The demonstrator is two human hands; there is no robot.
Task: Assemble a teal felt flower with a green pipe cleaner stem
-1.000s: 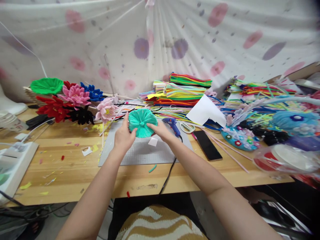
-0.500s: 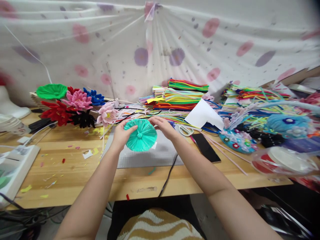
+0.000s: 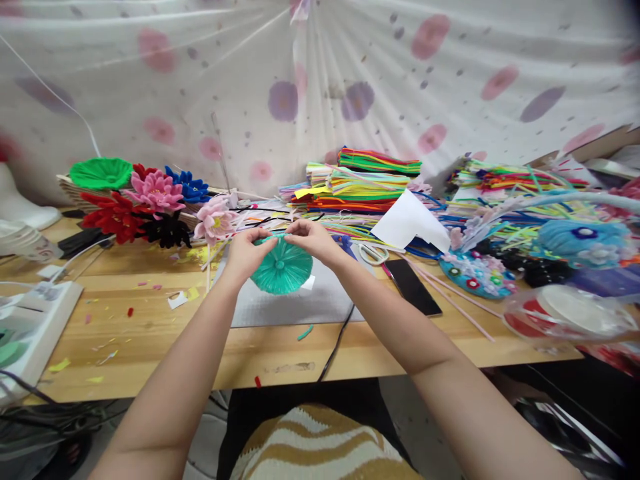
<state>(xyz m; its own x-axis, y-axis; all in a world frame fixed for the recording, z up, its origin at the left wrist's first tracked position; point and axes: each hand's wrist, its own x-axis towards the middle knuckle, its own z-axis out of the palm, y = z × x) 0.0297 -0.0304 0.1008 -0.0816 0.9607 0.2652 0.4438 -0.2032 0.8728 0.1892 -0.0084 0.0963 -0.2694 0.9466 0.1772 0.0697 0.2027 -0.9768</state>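
Observation:
A round teal pipe-cleaner flower (image 3: 283, 269) with a small knot at its centre is held above a grey cutting mat (image 3: 295, 307). My left hand (image 3: 246, 252) grips its upper left rim with curled fingers. My right hand (image 3: 313, 240) pinches the far top rim, fingertips close to those of the left hand. Both forearms reach in from the bottom of the view.
Finished flowers (image 3: 150, 200) lie at the back left. Stacks of coloured pipe cleaners (image 3: 370, 177) fill the back and right. A black phone (image 3: 413, 287), scissors (image 3: 373, 253), a white paper sheet (image 3: 410, 220) and a black cable (image 3: 340, 340) lie nearby. A white box (image 3: 30, 327) sits left.
The flower has tilted so that its face turns more toward me and downward. Both hands moved from its sides up to its far rim, fingertips coming together.

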